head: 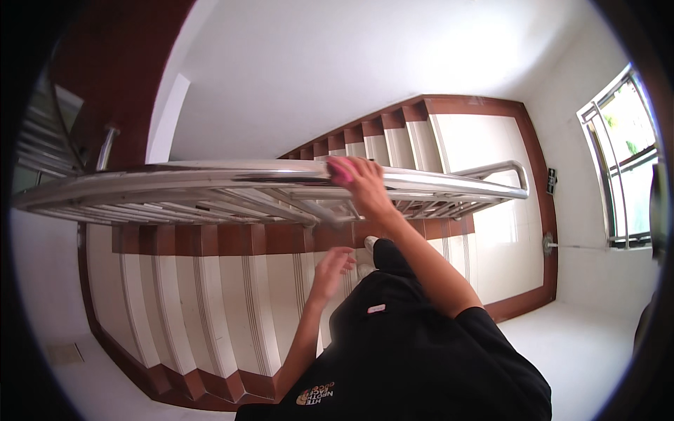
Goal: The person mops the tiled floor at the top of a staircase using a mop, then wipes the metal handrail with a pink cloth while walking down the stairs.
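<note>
Across the view runs a polished metal stair handrail (210,176) with metal bars below it. On top of the rail, near the middle, my right hand (368,181) presses a pink cloth (343,171), its fingers closed around it. My left hand (333,268) hangs over the stairs below the rail, slightly blurred, with fingers loosely spread and nothing in them. It does not touch the railing. Both forearms are bare below black sleeves.
Tiled steps (231,294) with red-brown edging lie beneath me. My shoe (370,243) is beside the railing. Beyond it a second flight (373,142) meets a landing (505,263). White walls and a barred window (626,163) stand at the right.
</note>
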Available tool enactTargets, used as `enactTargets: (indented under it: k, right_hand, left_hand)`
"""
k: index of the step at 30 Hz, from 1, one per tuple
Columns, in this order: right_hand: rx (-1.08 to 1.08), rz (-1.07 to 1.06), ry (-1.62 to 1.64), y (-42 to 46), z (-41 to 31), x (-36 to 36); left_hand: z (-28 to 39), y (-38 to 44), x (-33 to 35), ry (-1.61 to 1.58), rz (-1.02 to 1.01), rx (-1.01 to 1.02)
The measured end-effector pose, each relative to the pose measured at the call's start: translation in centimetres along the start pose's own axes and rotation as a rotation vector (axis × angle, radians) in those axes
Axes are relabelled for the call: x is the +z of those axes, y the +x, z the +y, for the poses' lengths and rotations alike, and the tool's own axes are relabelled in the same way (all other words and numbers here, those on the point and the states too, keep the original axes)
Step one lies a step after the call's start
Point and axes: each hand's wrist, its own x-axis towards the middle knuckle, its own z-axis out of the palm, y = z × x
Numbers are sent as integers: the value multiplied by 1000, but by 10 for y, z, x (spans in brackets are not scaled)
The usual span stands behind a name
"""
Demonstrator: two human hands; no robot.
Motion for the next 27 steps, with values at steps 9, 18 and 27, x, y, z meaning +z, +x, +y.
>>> enactTargets:
  k: [9,18,27]
  right_hand:
    - [359,86,-204,-94,135,-45]
    - [188,34,45,-6,3,-4]
    - [415,109,-102,-98,163,-46]
  left_hand:
    - [-28,-6,22,-53,61,-189]
    - [-31,33,48,131,23,-266]
    - [-5,44,60,259,-12,-214]
